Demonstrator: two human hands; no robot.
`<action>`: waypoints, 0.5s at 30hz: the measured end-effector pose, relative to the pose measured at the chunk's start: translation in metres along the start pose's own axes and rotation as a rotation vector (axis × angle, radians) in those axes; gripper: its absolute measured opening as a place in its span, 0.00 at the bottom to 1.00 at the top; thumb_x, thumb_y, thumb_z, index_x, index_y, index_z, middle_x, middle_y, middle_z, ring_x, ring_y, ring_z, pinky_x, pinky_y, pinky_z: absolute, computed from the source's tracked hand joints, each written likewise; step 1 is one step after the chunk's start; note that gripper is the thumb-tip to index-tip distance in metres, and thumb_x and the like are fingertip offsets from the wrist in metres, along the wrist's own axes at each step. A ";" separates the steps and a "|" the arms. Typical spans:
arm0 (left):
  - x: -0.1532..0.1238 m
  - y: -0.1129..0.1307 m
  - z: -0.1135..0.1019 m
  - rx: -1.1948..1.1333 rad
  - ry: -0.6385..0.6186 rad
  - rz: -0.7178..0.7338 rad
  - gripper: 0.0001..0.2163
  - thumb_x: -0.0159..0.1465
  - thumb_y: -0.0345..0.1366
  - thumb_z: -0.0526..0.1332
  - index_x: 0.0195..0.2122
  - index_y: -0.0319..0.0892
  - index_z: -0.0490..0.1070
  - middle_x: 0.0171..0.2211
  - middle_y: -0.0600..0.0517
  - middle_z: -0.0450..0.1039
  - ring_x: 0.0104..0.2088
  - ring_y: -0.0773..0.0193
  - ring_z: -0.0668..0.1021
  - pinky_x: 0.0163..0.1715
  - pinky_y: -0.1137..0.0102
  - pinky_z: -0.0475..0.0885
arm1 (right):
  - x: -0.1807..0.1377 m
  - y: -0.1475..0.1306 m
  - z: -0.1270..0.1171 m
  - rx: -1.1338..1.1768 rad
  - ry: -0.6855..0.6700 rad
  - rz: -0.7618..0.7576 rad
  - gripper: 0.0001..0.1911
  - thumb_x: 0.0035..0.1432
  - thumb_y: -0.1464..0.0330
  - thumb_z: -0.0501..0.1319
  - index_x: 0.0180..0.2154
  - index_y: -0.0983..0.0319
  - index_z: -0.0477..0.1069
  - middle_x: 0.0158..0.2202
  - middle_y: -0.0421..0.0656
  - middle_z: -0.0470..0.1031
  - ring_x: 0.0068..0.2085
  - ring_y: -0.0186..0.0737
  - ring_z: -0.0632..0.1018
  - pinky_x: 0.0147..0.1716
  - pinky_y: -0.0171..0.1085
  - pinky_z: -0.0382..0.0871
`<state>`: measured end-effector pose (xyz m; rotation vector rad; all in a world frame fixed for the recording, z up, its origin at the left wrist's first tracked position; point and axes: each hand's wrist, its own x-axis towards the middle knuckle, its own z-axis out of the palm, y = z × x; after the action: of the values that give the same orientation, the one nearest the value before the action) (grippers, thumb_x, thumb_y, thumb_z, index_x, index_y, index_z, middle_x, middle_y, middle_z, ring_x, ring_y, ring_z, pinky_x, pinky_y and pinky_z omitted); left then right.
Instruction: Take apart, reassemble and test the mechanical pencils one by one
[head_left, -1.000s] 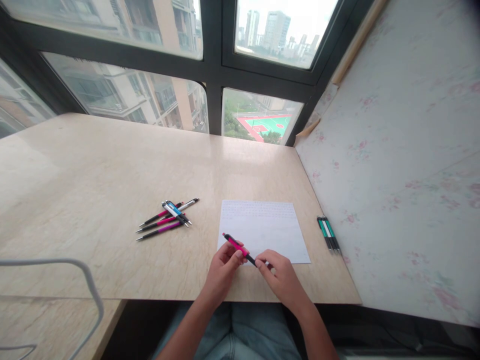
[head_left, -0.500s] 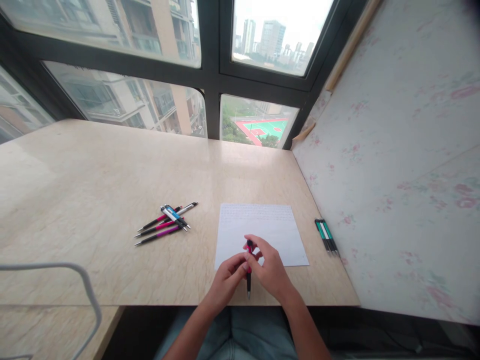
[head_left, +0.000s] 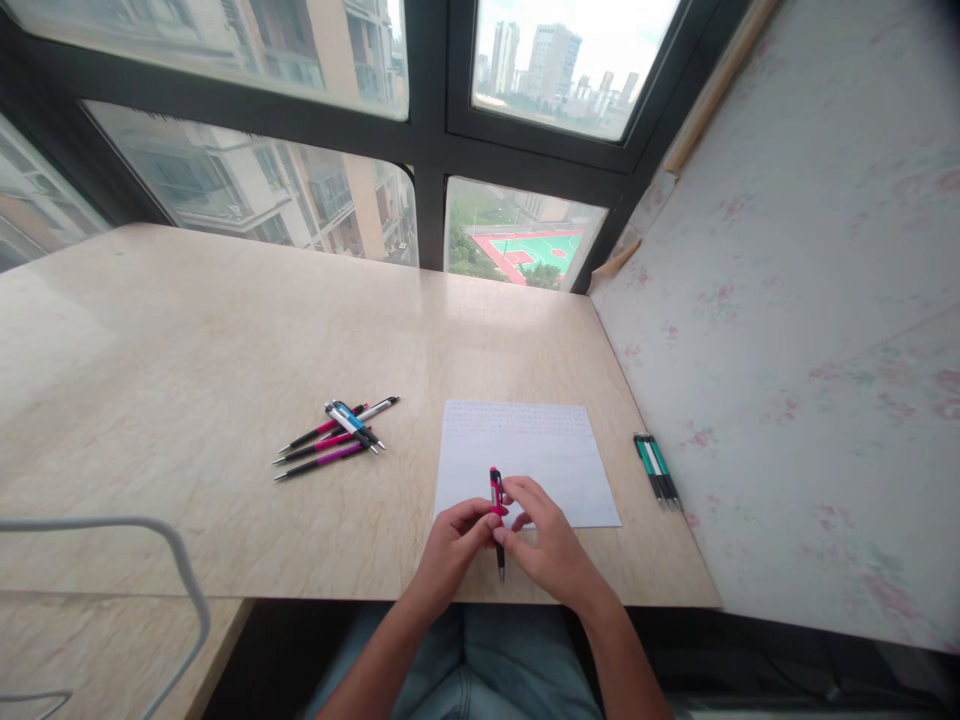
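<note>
A pink and black pen (head_left: 496, 492) is held between my two hands over the near edge of the paper, its metal tip pointing down toward me. My left hand (head_left: 454, 545) pinches the barrel from the left with thumb and fingers. From the right, my right hand (head_left: 546, 540) grips it too, thumb on the lower barrel and index finger near the clip. Beneath the hands lies a white sheet of paper (head_left: 525, 450), with lines of small handwriting along its top.
To the left, several pens (head_left: 334, 440) in pink, purple, blue and white lie in a loose, crossed pile. Several green and white pens (head_left: 655, 468) sit side by side by the flowered wall (head_left: 810, 400). A grey cable (head_left: 176, 550) curves across the lower left. Windows line the back.
The pen's upper end now shows more clearly, as my right fingers have shifted from its top down to its right side. The view has tilted slightly.
</note>
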<state>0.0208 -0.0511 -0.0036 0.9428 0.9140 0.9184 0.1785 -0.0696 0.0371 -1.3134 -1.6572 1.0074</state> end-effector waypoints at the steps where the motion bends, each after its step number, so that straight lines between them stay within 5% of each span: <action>1: 0.000 0.000 0.000 0.014 -0.011 -0.006 0.09 0.58 0.41 0.67 0.30 0.39 0.78 0.27 0.51 0.76 0.27 0.65 0.73 0.30 0.72 0.68 | 0.000 -0.001 -0.001 0.002 0.005 0.001 0.20 0.55 0.73 0.62 0.51 0.57 0.70 0.53 0.47 0.69 0.48 0.44 0.74 0.36 0.38 0.76; 7: 0.002 -0.007 -0.004 -0.035 -0.016 0.065 0.13 0.63 0.44 0.61 0.37 0.39 0.78 0.30 0.47 0.78 0.28 0.63 0.74 0.33 0.69 0.68 | -0.003 0.005 -0.006 0.261 0.269 0.136 0.08 0.59 0.66 0.63 0.41 0.60 0.69 0.39 0.44 0.76 0.41 0.42 0.78 0.38 0.41 0.77; 10: 0.003 -0.010 -0.004 -0.091 0.002 0.091 0.14 0.65 0.44 0.59 0.37 0.39 0.77 0.32 0.46 0.78 0.30 0.64 0.74 0.33 0.69 0.67 | -0.004 0.009 -0.011 0.420 0.426 0.171 0.21 0.58 0.65 0.64 0.52 0.57 0.63 0.40 0.44 0.77 0.41 0.43 0.79 0.37 0.43 0.79; 13: 0.003 -0.009 -0.003 -0.168 0.024 0.080 0.14 0.64 0.45 0.60 0.36 0.39 0.77 0.31 0.47 0.77 0.29 0.65 0.74 0.32 0.70 0.67 | -0.004 0.011 -0.017 0.492 0.504 0.173 0.41 0.57 0.65 0.66 0.65 0.53 0.46 0.39 0.42 0.78 0.37 0.41 0.80 0.37 0.45 0.78; 15: 0.002 -0.007 -0.002 -0.235 0.042 0.060 0.14 0.64 0.45 0.61 0.35 0.39 0.77 0.30 0.47 0.77 0.28 0.65 0.73 0.32 0.70 0.67 | -0.004 0.011 -0.020 0.497 0.536 0.174 0.42 0.56 0.64 0.66 0.66 0.54 0.45 0.38 0.43 0.79 0.36 0.41 0.80 0.38 0.46 0.78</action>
<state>0.0210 -0.0504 -0.0109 0.7550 0.7971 1.0746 0.2016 -0.0694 0.0338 -1.2513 -0.8364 0.9749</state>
